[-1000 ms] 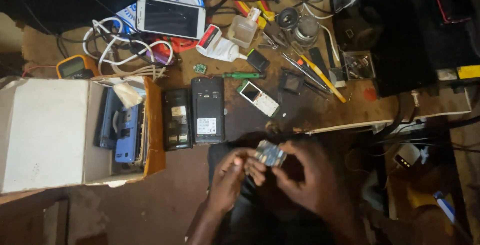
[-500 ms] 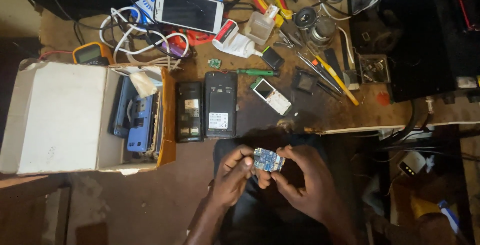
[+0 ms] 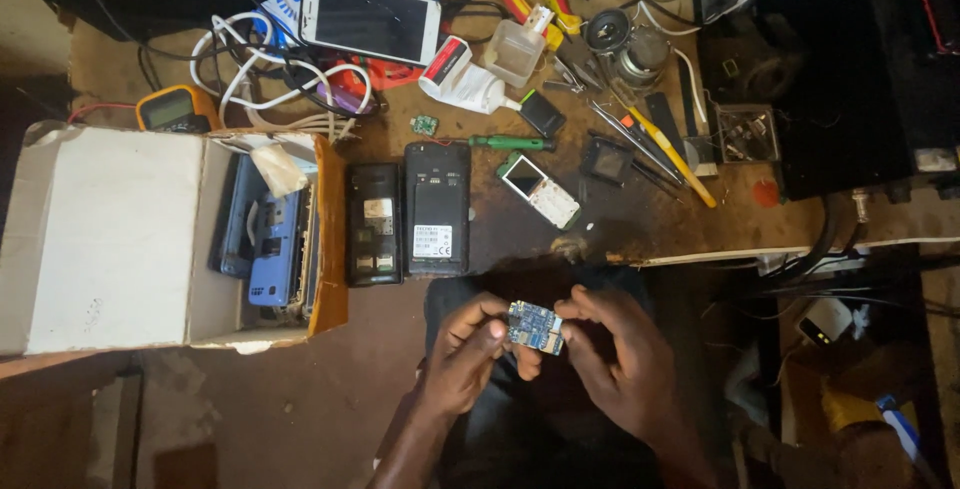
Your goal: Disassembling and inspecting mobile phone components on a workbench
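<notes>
Fingertips of both hands pinching one small blue circuit board point(image 3: 535, 327), thumb and forefinger pressed on its short edges from either side. Left hand point(image 3: 465, 349) on the left end of the board, fingers curled and close together; right hand point(image 3: 610, 354) on the right end, knuckles up, fingers bent inward. Board held flat and a little tilted, over the dark lap, just in front of the near edge of the workbench point(image 3: 720, 214), touching nothing else.

Just beyond the hands, on the bench: two black phones without back covers, the larger one point(image 3: 437, 209) on the right, the smaller one point(image 3: 373, 224) touching close on its left. Right of them, a small white phone point(image 3: 540, 189) lying at an angle. Beyond that, a green screwdriver point(image 3: 510, 142) and a tiny green board piece point(image 3: 424, 125).

To the left, an open cardboard box point(image 3: 110, 239) with a white flap, with a blue phone part point(image 3: 280, 254) inside its right side. Behind the box, a yellow multimeter point(image 3: 175, 107) and a bundle of white cables point(image 3: 255, 69).

At the far side, a white smartphone point(image 3: 370, 17) face up, screen cracked. Next to it on the right, a white tube point(image 3: 468, 81) and a small clear bottle point(image 3: 515, 49). Farther right, tweezers point(image 3: 625, 139) and a yellow-handled tool point(image 3: 675, 154), then a small tray of parts point(image 3: 745, 134).
</notes>
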